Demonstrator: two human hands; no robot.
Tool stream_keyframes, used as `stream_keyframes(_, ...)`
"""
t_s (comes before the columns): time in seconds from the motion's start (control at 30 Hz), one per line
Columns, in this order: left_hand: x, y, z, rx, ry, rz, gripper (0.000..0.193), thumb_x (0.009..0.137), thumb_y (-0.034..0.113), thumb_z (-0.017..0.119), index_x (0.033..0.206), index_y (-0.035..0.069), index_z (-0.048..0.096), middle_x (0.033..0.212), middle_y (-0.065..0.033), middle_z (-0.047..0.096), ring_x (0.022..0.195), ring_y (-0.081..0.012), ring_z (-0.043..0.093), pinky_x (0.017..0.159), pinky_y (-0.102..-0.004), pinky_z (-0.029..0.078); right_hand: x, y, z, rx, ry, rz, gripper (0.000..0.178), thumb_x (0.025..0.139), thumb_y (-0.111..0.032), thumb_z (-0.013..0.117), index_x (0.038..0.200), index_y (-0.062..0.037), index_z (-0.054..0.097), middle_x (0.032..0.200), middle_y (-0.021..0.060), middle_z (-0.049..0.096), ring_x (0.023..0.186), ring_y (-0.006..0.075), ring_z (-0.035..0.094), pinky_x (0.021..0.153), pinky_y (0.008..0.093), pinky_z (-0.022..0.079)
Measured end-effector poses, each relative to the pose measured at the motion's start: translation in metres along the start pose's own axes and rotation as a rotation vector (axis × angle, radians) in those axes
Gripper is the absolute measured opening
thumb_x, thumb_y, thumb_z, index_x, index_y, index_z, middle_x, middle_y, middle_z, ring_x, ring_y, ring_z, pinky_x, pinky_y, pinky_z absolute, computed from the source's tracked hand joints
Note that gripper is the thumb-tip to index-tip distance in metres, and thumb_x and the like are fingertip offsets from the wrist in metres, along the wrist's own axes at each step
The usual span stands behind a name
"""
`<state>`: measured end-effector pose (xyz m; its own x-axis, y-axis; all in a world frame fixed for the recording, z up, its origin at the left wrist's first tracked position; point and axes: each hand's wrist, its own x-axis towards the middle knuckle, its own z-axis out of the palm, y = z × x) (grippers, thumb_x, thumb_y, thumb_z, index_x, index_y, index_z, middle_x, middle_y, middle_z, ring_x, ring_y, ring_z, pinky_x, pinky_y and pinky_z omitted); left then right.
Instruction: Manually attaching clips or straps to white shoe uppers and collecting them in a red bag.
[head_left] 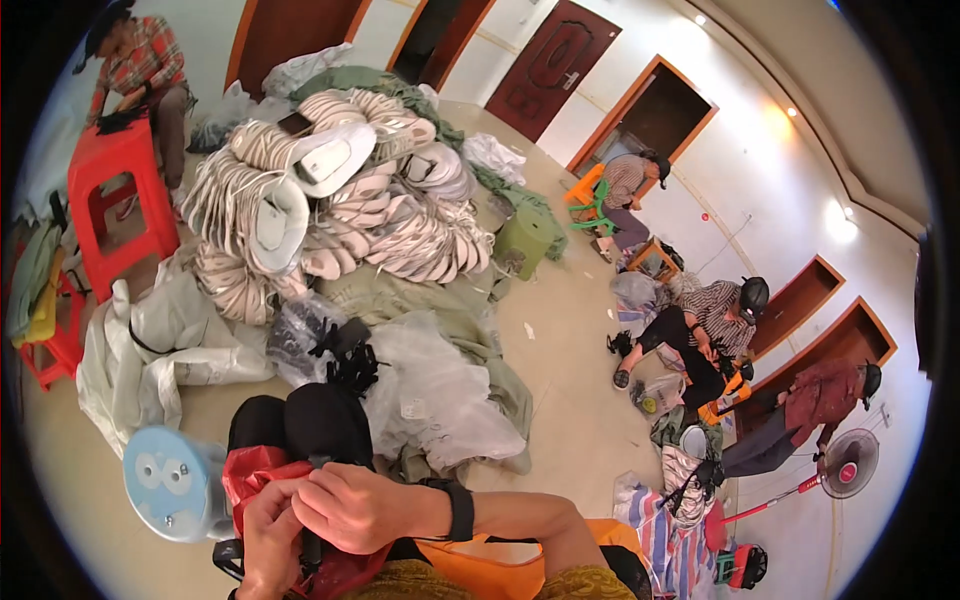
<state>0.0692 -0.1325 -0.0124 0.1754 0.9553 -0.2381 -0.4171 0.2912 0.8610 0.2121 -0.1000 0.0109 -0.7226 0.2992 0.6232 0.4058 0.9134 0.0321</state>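
My left hand (268, 535) and my right hand (355, 507) meet low in the picture, over my lap. Both have bent fingers pressed together, the fingertips almost touching. Whatever they pinch is hidden behind the fingers. Under and around them lies crumpled red plastic or cloth (250, 474), with a dark strap-like piece just below the hands. A black band (461, 508) circles my right wrist. Two rounded black shapes (325, 420), perhaps my knees, rise just beyond. A bundle of black laces or straps (346, 358) lies past them, beside clear plastic bags (435, 390).
A light blue stool (160, 485) stands at my left. Ahead, shoe uppers (390, 215) are heaped on green sheeting (400, 300), near a white sack (165, 340). A red stool (110, 190) is far left. Several people sit or stand around; a fan (848, 466) stands at right.
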Motion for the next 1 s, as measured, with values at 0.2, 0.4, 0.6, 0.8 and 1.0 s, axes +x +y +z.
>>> stream_keyframes(0.2,0.003,-0.007,-0.002,0.256,-0.003,0.163,0.014,0.075,0.001,0.049,0.089,-0.002,0.052,0.077,-0.0031,0.055,0.068,-0.0072,0.050,0.060,-0.0198,0.041,-0.010,0.006,0.007,0.150,0.054,0.094,0.025,0.059,-0.015,0.053,0.076,0.0035,0.051,0.068,0.0083,0.043,0.060,0.0198,0.047,0.051,0.0270,0.039)
stream_keyframes(0.4,0.014,-0.021,-0.007,0.791,0.172,0.494,0.014,0.071,0.004,0.054,0.085,0.001,0.052,0.070,-0.0070,0.056,0.068,-0.0141,0.051,0.062,-0.0276,0.042,-0.004,0.004,0.009,-0.065,0.003,-0.015,0.019,0.059,-0.015,0.053,0.070,0.0000,0.052,0.065,0.0058,0.047,0.061,0.0180,0.045,0.050,0.0267,0.035)
stream_keyframes(0.6,0.018,-0.031,-0.009,0.865,0.230,0.657,0.013,0.072,0.003,0.052,0.086,0.002,0.051,0.072,-0.0104,0.056,0.066,-0.0187,0.054,0.060,-0.0297,0.043,0.004,0.001,0.009,-0.098,-0.004,0.009,0.015,0.062,-0.016,0.053,0.066,-0.0015,0.051,0.065,0.0061,0.049,0.060,0.0177,0.045,0.050,0.0262,0.035)
stream_keyframes(0.8,0.001,-0.007,-0.004,0.939,0.090,0.619,0.024,0.080,0.003,0.047,0.103,0.002,0.053,0.105,-0.0097,0.051,0.097,-0.0216,0.050,0.081,-0.0295,0.042,0.003,-0.009,0.014,-0.100,-0.102,-0.045,0.016,0.067,-0.014,0.051,0.069,0.0017,0.055,0.068,0.0099,0.054,0.061,0.0201,0.049,0.052,0.0298,0.037)
stream_keyframes(1.0,-0.006,-0.011,-0.007,0.966,0.100,0.596,0.029,0.078,0.002,0.051,0.107,0.004,0.052,0.104,-0.0125,0.052,0.099,-0.0260,0.050,0.082,-0.0306,0.042,-0.001,-0.007,0.020,0.042,-0.085,-0.005,0.014,0.067,-0.013,0.051,0.065,0.0009,0.053,0.065,0.0078,0.049,0.060,0.0193,0.050,0.051,0.0303,0.037)
